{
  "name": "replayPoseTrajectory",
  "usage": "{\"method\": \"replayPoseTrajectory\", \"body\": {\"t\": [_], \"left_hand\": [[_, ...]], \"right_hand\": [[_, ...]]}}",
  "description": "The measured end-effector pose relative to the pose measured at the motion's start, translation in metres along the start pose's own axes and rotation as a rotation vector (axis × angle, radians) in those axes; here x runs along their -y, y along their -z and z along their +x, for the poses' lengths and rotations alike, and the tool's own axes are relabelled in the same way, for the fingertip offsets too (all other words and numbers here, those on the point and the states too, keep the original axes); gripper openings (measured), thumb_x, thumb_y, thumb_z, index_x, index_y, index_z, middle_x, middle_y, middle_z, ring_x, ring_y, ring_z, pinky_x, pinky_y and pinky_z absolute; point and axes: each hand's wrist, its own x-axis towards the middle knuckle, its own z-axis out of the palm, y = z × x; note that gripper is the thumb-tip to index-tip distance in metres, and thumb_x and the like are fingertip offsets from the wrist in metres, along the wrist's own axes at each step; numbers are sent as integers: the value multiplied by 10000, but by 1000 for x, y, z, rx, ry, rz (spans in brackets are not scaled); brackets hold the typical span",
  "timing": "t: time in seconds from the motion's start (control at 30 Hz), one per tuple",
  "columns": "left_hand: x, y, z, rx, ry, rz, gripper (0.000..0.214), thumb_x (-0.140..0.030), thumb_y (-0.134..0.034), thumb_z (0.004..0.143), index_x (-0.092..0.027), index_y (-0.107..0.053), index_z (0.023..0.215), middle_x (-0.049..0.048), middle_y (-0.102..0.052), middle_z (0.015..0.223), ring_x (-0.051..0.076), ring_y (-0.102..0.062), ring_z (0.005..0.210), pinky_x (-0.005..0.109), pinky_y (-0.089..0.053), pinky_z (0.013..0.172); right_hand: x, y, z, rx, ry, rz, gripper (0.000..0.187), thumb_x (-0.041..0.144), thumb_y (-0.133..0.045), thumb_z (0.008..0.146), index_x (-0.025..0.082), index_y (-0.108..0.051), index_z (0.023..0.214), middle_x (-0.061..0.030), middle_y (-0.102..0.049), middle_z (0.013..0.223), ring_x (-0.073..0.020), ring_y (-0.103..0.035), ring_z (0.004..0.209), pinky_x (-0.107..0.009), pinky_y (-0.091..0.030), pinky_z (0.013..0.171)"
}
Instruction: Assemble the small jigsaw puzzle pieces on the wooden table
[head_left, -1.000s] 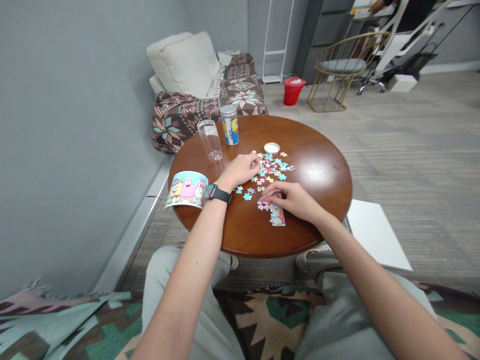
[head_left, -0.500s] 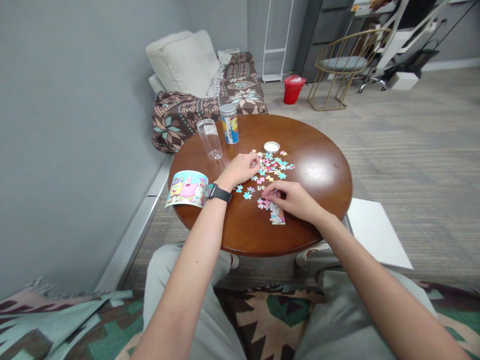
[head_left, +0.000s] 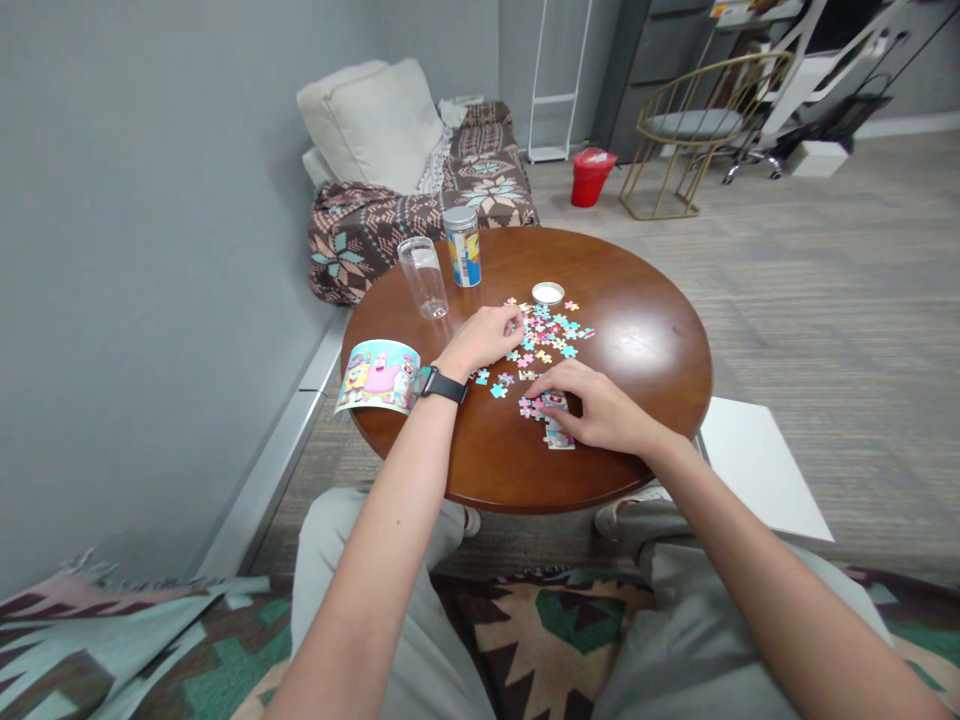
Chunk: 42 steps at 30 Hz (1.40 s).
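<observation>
Legend: Compared with the earlier frame, the right hand (head_left: 600, 410) is lying lower and flatter over the joined puzzle pieces (head_left: 559, 437), hiding more of them. The left hand (head_left: 487, 335) is staying at the near edge of the loose pieces (head_left: 553, 335).

Reader: How are the fingers sitting?

Legend: Right fingers are lying close together across the joined section, near the middle of the desk (head_left: 645, 340). Whether they are pinching a piece underneath cannot be told. Left fingers are curling inward with their tips touching the scatter, and a pinched piece cannot be confirmed there either.

Reader: What is that meaning for the puzzle work?

Legend: Judging from the flattened hand, a piece is probably being pressed or steadied against the joined section, while most pieces are lying unjoined.

Reader: And around them?

Legend: A white lid (head_left: 547, 293) is sitting just beyond the scatter. A clear tube (head_left: 424, 278) and a lidded can (head_left: 463, 247) are standing at the far left, and a curled picture sheet (head_left: 379, 377) is resting beside the left wrist.
</observation>
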Motion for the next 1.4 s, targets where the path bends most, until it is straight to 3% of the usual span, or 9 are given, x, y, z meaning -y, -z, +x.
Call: {"method": "replayPoseTrajectory", "body": {"t": [0.57,0.83,1.1,1.4], "left_hand": [[-2,1,-1,10,12,1,142,-183,-520,831,-143,-656,819,11,-610,700,130,-502,647,243,-359,629],[-3,1,-1,14,10,3,138,-186,-525,833,-147,-656,814,1,-595,685,124,-486,631,245,-343,615],[-2,1,-1,18,19,5,137,-195,-531,839,-152,-660,819,1,-599,686,129,-495,642,243,-354,618],[-2,1,-1,18,15,10,145,-193,-528,841,-149,-664,820,3,-599,686,128,-486,635,242,-364,631]], "right_hand": [[-5,-2,0,-36,32,-14,152,118,-587,872,230,-687,894,-33,-728,882,-206,-637,865,-377,-483,846],[-5,-2,0,-81,-45,-27,231,83,-521,871,228,-701,884,-33,-729,865,-209,-632,861,-374,-492,843],[-2,-1,0,-7,-10,-9,166,115,-593,860,227,-700,921,-46,-727,888,-218,-627,869,-384,-493,824],[-2,-1,1,16,16,13,199,108,-560,889,232,-704,945,-42,-738,911,-214,-630,911,-386,-487,867]]}}
